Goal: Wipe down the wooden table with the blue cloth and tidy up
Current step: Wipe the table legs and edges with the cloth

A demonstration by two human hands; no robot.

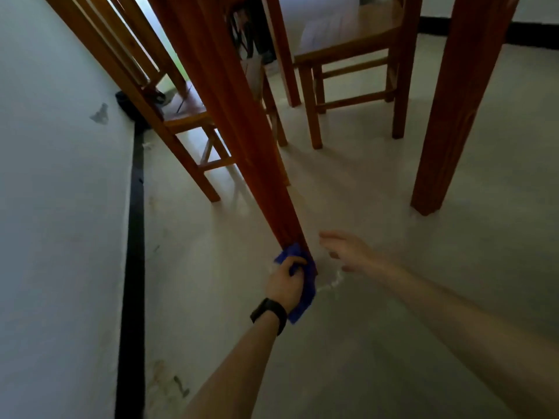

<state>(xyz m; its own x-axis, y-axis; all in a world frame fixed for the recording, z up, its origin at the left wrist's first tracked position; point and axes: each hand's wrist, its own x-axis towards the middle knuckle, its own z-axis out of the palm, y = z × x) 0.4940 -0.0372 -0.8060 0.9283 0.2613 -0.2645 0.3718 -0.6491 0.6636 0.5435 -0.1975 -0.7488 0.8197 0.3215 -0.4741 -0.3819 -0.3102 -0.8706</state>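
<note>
Left hand [286, 281] grips the blue cloth [304, 293] against the near bench leg's [242, 140] foot; right hand [348, 251] hovers just right, fingers spread.

Your blue cloth [307, 293] at lower centre is soft, matt fabric against a smooth, varnished wooden table leg [242, 140]. The floor [363, 343] has a faint sheen; your wristband [269, 313] is matt black.
</note>
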